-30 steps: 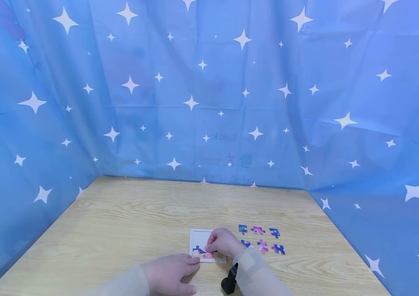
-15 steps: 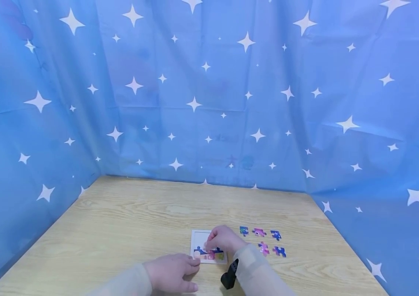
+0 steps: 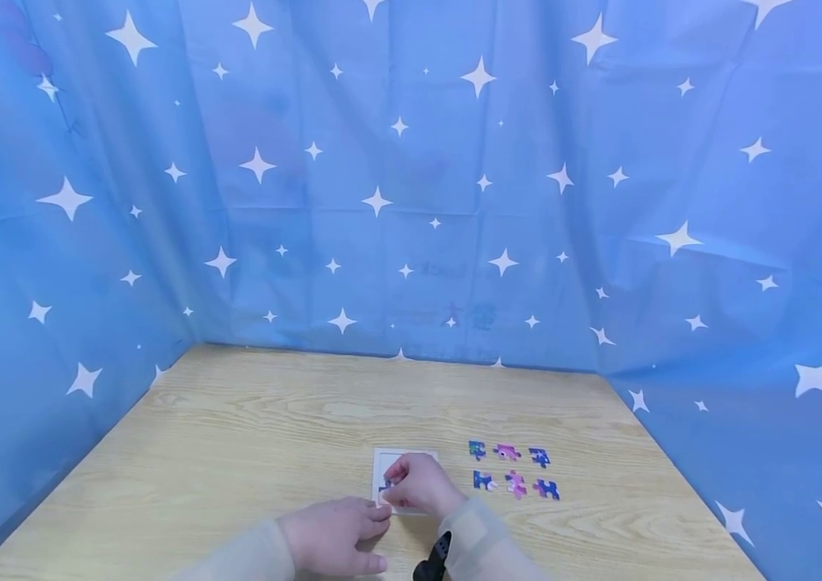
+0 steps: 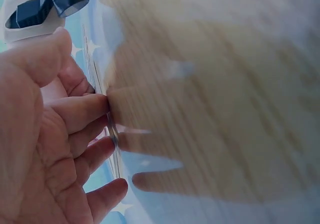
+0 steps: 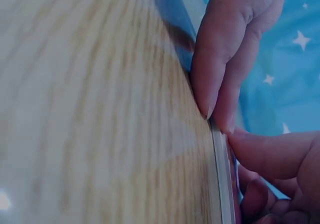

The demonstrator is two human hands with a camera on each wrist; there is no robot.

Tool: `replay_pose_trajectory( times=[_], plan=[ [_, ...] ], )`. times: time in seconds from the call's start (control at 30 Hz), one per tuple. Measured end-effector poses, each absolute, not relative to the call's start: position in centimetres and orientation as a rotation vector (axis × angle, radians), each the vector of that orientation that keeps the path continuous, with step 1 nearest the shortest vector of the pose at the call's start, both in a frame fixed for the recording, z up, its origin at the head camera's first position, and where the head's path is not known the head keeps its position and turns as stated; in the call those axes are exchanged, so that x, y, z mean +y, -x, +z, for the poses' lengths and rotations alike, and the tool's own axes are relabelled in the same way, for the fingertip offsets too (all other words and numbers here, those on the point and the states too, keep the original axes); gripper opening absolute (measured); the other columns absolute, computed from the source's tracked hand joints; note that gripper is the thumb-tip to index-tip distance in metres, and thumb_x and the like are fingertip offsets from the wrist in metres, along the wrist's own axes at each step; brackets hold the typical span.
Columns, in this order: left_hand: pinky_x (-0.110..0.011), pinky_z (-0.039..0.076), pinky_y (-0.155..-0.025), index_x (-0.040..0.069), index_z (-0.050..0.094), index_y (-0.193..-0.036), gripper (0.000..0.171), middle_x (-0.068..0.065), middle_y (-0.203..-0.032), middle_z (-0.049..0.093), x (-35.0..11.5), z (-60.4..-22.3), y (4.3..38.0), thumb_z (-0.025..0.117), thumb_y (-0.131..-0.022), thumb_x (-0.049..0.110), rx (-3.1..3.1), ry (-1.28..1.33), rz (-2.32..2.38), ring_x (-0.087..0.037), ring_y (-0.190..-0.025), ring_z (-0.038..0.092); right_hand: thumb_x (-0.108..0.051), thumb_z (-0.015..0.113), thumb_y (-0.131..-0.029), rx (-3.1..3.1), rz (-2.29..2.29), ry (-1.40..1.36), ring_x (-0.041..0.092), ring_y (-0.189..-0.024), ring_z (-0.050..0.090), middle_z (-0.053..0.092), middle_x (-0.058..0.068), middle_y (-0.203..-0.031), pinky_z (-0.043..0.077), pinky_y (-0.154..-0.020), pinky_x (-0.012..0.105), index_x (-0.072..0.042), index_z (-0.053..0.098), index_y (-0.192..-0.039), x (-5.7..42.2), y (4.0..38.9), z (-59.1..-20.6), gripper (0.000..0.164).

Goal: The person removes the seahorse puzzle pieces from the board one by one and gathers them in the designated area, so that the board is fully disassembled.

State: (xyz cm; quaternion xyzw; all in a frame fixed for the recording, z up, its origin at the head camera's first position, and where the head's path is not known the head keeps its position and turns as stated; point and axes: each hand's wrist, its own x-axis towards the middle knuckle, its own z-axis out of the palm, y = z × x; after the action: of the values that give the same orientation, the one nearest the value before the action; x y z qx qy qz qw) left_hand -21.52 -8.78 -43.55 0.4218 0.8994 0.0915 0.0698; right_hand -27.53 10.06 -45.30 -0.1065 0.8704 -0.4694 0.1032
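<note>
A small white puzzle frame [image 3: 428, 455] lies on the wooden table, partly covered by my right hand [image 3: 421, 484]. That hand's thumb and forefinger are bent together over the lower left of the frame, pinching at a puzzle piece [image 3: 385, 484] with a blue tab; the other pieces inside are hidden beneath it. My left hand [image 3: 334, 537] lies on the table with fingers extended, its fingertips against the frame's lower left corner. In the left wrist view, the left fingers [image 4: 82, 109] touch the frame's edge. The right wrist view shows the right thumb [image 5: 265, 154] at the frame's side.
Several loose puzzle pieces, among them a pink one [image 3: 506, 452] and a dark blue one [image 3: 546, 488], lie in two rows right of the frame. A blue curtain [image 3: 411, 161] with white stars surrounds the table [image 3: 258, 420] at the back and sides.
My right hand has shifted left and slightly toward me, from the middle of the frame to its lower left. The left hand stays at the corner. The loose pieces have not moved.
</note>
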Motion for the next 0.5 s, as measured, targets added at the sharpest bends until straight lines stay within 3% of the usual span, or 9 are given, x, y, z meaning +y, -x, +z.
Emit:
replay_pose_trajectory(
  times=[0.5],
  plan=[
    [-0.035,0.041,-0.103,0.012,0.056,-0.136,0.062,0.003,-0.144,0.047,-8.62,-43.50,21.66,0.049,-0.093,0.056,2.691,-1.254,0.271,-0.018,-0.130,0.046,0.006,0.075,-0.075,2.535,-1.358,0.331,0.016,-0.066,0.052,0.056,0.005,-0.077,0.045,-0.058,0.026,-0.002,0.062,-0.087,10.38,27.60,-45.35,0.019]
  ],
)
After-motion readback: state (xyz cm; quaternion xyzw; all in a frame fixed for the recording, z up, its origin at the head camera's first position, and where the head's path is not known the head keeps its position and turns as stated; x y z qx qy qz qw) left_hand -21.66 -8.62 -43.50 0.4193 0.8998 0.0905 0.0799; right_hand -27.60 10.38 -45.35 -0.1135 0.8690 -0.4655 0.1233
